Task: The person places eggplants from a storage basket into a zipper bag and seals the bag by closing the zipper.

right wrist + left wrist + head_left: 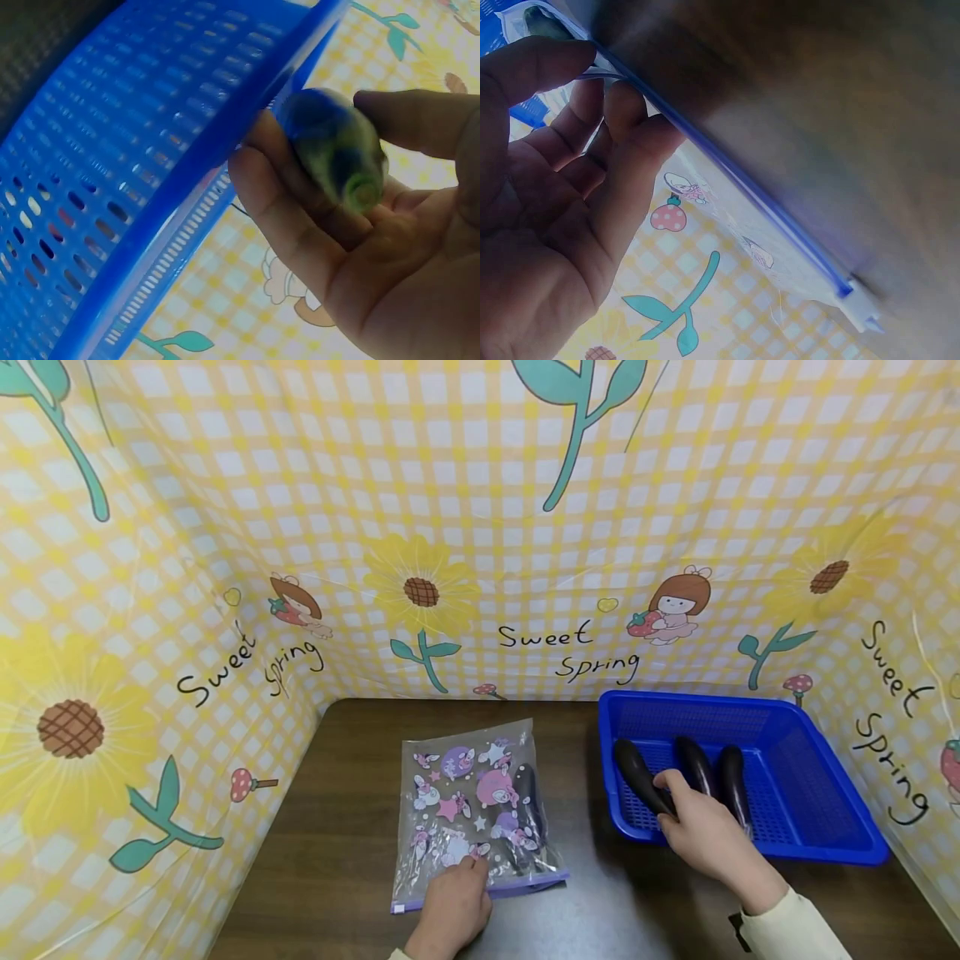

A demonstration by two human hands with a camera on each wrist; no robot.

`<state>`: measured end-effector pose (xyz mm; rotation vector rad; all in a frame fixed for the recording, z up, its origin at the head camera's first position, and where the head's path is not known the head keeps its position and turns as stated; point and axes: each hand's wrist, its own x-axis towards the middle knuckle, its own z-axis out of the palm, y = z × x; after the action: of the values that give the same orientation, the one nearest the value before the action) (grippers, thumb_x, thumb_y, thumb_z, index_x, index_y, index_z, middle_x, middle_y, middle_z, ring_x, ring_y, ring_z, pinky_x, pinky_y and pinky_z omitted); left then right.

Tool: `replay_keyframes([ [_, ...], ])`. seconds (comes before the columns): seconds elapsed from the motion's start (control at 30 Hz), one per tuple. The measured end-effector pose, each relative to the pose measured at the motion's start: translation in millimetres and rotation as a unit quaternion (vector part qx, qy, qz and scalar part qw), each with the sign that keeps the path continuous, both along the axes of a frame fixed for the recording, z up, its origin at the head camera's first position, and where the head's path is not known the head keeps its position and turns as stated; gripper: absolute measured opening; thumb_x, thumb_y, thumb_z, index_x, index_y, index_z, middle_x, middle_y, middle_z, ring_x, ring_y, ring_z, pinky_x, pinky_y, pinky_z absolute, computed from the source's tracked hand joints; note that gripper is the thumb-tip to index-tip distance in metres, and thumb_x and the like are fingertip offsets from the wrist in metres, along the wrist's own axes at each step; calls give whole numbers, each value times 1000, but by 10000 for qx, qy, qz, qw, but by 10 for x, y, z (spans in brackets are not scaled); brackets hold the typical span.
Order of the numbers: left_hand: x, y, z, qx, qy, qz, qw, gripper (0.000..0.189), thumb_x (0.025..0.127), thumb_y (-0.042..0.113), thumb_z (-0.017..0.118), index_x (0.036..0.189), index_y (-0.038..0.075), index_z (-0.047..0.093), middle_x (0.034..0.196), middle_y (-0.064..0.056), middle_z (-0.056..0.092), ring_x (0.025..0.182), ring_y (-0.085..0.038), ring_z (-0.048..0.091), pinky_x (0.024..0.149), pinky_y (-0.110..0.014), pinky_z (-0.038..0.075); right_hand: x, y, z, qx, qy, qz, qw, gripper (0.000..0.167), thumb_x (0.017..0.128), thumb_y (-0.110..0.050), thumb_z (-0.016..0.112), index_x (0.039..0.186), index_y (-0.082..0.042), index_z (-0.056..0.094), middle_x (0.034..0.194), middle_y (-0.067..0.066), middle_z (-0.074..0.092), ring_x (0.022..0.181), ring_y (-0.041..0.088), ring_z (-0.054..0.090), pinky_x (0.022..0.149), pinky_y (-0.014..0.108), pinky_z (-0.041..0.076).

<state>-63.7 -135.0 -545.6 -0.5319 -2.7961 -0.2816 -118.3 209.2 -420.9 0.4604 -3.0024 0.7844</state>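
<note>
My left hand pinches the purple zip edge of a clear, cartoon-printed zip bag lying on the table. In the left wrist view, thumb and fingertips meet at the bag's mouth, and the white slider sits at the strip's far end. A dark eggplant shows through the bag's right side. Over the blue basket's near left side, my right hand grips a dark eggplant between thumb and fingers. The right wrist view shows its greenish stem end toward my palm.
The blue perforated basket stands at the right of the brown table. Inside it lie two more eggplants, the middle one and the right one. A yellow checked cloth walls the back and sides.
</note>
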Motion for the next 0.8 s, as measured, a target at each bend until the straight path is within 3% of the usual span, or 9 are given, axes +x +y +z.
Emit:
replay_keyframes([
  [0.07, 1, -1, -9, -4, 8, 9, 10000, 22, 65, 13, 74, 82, 8, 59, 71, -4, 53, 53, -23, 53, 45, -37, 41, 34, -30, 20, -154, 16, -126, 9998, 42, 89, -2, 64, 129, -1, 49, 77, 1, 53, 60, 15, 46, 57, 36, 39],
  [0.23, 11, -2, -15, -57, 65, 54, 9999, 23, 65, 13, 74, 81, 8, 59, 71, -4, 52, 53, -23, 52, 45, -37, 40, 106, -148, 33, -798, -476, -651, 9935, 40, 94, -7, 50, 134, -6, 46, 77, 4, 53, 59, 18, 48, 54, 36, 39],
  [0.33, 16, 1, 2, -99, 31, 64, 9999, 23, 66, 13, 74, 82, 8, 59, 71, -4, 52, 53, -23, 52, 45, -37, 41, 172, -234, -14, -983, -416, -853, 9906, 37, 95, -12, 52, 132, -11, 49, 79, 3, 55, 59, 17, 49, 53, 35, 39],
  [0.57, 22, 13, 47, -109, -124, 84, 9998, 25, 68, 17, 77, 84, 7, 61, 74, -5, 56, 55, -23, 55, 47, -37, 42, 350, -427, -243, -1207, 320, -617, 9902, 35, 86, -17, 74, 118, -16, 60, 79, -8, 56, 66, 9, 50, 60, 32, 41],
  [0.8, 25, 19, 49, -137, -93, 44, 9999, 27, 68, 18, 79, 85, 7, 61, 75, -5, 57, 56, -23, 56, 46, -38, 43, 494, -585, -471, -1487, -366, -298, 9878, 34, 82, -17, 77, 113, -21, 62, 83, -13, 59, 71, 5, 53, 64, 29, 44],
])
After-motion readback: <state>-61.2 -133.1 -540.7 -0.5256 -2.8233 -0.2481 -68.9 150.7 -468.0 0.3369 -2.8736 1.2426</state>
